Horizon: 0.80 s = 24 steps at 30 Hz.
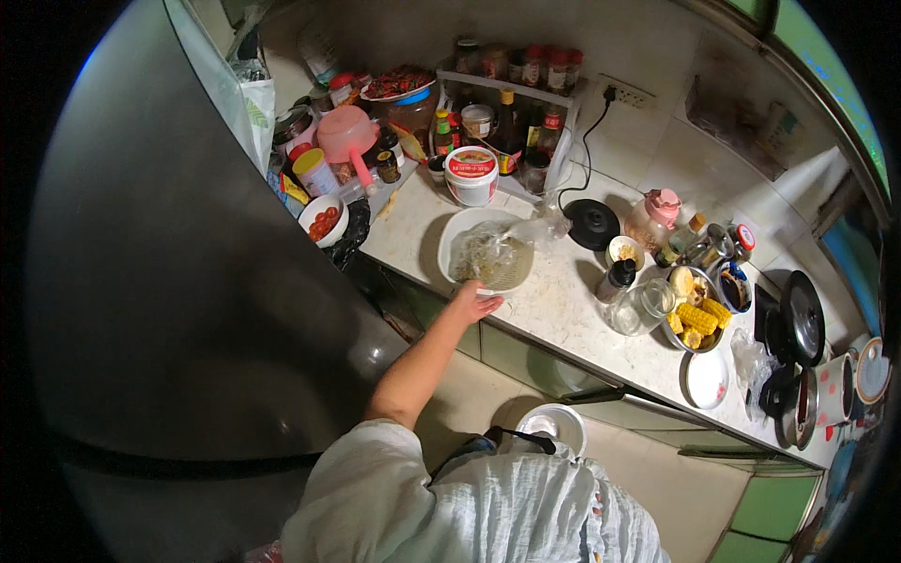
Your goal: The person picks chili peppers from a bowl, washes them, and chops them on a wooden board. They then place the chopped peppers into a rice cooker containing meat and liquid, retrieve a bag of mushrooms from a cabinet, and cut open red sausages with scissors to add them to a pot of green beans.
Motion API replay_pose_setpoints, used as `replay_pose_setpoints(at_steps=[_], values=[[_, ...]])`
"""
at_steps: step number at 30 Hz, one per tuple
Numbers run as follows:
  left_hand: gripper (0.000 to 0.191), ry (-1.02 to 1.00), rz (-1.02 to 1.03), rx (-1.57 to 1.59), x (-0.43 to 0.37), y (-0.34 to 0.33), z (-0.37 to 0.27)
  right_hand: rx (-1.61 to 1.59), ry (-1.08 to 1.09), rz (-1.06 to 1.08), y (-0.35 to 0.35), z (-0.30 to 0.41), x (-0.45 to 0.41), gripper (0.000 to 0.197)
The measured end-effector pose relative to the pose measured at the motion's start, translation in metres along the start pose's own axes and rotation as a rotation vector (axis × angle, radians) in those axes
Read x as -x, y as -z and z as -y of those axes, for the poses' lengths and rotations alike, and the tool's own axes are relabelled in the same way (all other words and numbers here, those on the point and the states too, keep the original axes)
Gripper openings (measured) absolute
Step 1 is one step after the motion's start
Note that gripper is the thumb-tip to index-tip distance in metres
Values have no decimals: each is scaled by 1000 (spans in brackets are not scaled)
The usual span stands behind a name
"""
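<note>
My left hand point(477, 304) is at the near rim of a white plastic basin point(446, 246) on the counter. Its thumb lies at the rim while the fingers extend along the outer wall below, so it appears to grip the edge. A clear plastic bag point(486, 243) lies in the basin, with greenish contents showing around or through it. The bag's loose end drapes over the basin's right side. Ridges show on part of the basin's inside. My right hand is out of view.
Behind the basin stand a lidded white tub point(472, 186) and a seasoning rack point(517, 83). A bowl of tomatoes point(343, 229) sits left. Rightward are a black lid point(593, 224), a glass jar point(637, 310) and corn pieces point(697, 318). A dark refrigerator point(190, 281) borders the left; a bucket point(576, 422) stands below.
</note>
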<state>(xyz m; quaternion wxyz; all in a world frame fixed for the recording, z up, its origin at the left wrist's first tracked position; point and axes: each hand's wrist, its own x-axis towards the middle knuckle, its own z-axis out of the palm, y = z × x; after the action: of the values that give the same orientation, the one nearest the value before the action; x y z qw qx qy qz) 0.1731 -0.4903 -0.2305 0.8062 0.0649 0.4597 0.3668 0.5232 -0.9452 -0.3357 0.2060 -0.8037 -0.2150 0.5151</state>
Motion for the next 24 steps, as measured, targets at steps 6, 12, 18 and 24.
replay_pose_setpoints(at_steps=[6,12,18,24], values=[[52,68,-96,-75,2,40,-51,-43,12,-15,-6,-14,10,17],[59,25,-16,-241,14,48,-49,-61,-25,-41,-13,-32,22,18],[58,116,312,-374,36,83,54,-11,-55,-63,-23,-63,25,18],[25,-103,-202,-1254,17,119,158,159,177,-146,-26,-114,21,19]])
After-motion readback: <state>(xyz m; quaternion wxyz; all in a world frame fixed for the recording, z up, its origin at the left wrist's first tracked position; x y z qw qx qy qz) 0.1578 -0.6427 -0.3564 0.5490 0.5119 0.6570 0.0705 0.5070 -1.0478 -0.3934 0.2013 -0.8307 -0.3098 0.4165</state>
